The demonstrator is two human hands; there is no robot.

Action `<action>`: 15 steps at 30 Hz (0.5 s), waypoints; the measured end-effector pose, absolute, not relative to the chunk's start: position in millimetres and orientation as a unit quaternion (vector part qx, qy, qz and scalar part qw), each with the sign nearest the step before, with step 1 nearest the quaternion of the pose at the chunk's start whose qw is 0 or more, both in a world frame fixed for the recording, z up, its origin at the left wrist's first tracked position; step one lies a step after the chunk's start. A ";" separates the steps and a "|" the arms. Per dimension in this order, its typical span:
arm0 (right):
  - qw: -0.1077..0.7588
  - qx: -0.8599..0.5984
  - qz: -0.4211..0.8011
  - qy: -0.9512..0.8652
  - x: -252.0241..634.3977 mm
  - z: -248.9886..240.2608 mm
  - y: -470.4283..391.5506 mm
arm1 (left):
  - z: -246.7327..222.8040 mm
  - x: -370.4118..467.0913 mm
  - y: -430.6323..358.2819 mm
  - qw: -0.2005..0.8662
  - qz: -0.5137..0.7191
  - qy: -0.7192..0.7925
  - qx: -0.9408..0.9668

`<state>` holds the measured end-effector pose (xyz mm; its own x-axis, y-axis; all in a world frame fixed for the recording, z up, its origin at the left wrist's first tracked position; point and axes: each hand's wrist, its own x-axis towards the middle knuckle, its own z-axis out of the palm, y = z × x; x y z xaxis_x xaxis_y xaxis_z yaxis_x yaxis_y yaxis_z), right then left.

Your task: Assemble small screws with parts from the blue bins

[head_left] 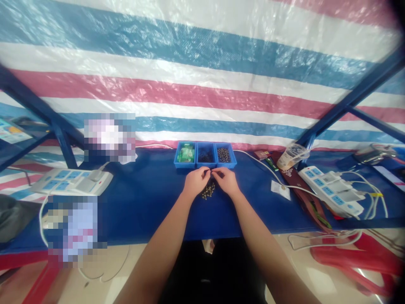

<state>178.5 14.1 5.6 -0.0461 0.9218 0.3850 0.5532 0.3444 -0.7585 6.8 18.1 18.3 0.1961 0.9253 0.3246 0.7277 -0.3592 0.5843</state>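
My left hand point(196, 181) and my right hand point(225, 180) meet fingertip to fingertip over the blue table point(142, 202). The fingers of both are pinched around something too small to make out. Just below and between them lies a loose pile of small brass-coloured screw-like pieces point(208, 192). Right behind the hands stand three joined blue bins: the left bin point(185, 165) holds green and clear packets, the middle bin point(206, 164) dark small parts, and the right bin point(226, 164) many small metallic pieces.
A white power strip point(106, 182) lies at left, another point(351, 207) at right with cables. Near the right one are a clear plastic cup point(292, 156), a small white packet point(280, 190) and a brown strap point(300, 194). A striped sheet point(202, 84) hangs behind.
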 end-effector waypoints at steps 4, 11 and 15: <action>0.431 -0.538 0.208 -0.694 178.4 7.3 13.0 | 18.7 7.0 17.8 0.152 0.318 0.547 0.760; 0.412 -0.538 0.211 -0.705 177.3 2.0 14.7 | 20.0 6.9 15.6 0.160 0.314 0.546 0.760; 0.478 -0.539 0.200 -0.664 175.4 28.0 6.6 | 21.3 5.1 15.2 0.171 0.317 0.545 0.757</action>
